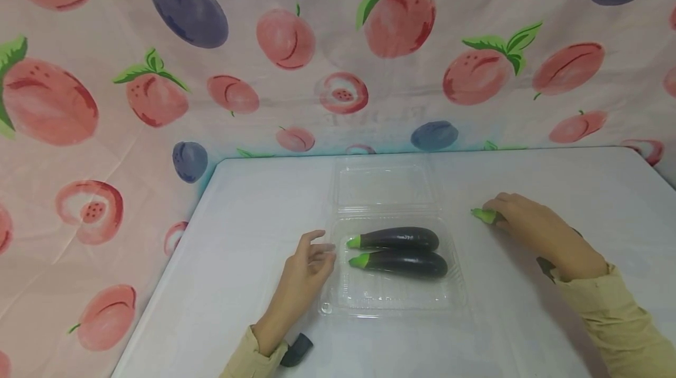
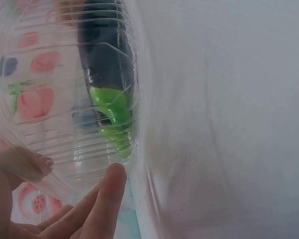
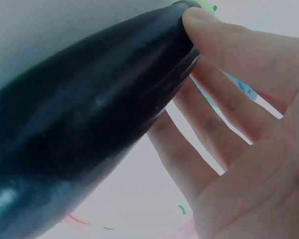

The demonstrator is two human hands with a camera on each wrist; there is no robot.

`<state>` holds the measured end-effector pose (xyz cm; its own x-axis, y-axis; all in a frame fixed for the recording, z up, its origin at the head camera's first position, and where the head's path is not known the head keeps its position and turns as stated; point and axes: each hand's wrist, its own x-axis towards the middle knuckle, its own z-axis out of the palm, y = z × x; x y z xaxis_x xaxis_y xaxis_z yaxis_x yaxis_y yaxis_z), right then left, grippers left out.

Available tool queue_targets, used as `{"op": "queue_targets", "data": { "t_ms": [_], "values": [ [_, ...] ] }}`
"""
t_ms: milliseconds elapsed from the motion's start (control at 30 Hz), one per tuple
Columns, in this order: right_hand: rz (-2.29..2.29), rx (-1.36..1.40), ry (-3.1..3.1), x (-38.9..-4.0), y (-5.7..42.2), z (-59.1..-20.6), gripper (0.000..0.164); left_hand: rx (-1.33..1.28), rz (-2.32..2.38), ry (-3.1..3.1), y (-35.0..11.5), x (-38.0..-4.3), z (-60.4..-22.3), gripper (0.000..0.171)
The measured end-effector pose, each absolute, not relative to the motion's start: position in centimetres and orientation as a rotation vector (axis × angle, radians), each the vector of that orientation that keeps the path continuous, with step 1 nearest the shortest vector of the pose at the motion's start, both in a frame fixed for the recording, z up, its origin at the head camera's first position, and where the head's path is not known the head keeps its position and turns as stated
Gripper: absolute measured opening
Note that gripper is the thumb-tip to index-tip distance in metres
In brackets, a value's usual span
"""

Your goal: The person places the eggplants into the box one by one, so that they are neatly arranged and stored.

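Two dark purple eggplants with green stems, an upper eggplant [image 1: 399, 239] and a lower eggplant [image 1: 409, 263], lie side by side in a clear plastic container [image 1: 393, 301]. Its clear lid [image 1: 388, 186] is folded back behind it. At the container's left edge is my left hand [image 1: 303, 269], fingers loosely bent and holding nothing; whether they touch the plastic I cannot tell. To the right of the container, my right hand [image 1: 533, 228] grips a third eggplant [image 3: 89, 114] near its stem end, thumb on one side and fingers on the other. From the head, that hand hides most of this eggplant.
A white-covered table [image 1: 237, 213] bears everything. Behind it hangs a fruit-printed cloth [image 1: 317, 2], which also runs along the left side. A black object [image 1: 297, 350] shows beside the left wrist.
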<state>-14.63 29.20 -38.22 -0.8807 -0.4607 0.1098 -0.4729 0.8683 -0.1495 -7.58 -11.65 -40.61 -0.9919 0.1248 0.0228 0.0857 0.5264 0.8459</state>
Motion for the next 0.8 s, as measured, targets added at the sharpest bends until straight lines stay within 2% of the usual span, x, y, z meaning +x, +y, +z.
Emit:
{"op": "queue_targets", "data": {
  "t_ms": [800],
  "values": [
    [0.287, 0.811, -2.789, -13.3, 27.7, -36.0, 0.035, 0.200, 1.502, 2.711, -11.6, -7.6, -40.6, 0.047]
  ]
}}
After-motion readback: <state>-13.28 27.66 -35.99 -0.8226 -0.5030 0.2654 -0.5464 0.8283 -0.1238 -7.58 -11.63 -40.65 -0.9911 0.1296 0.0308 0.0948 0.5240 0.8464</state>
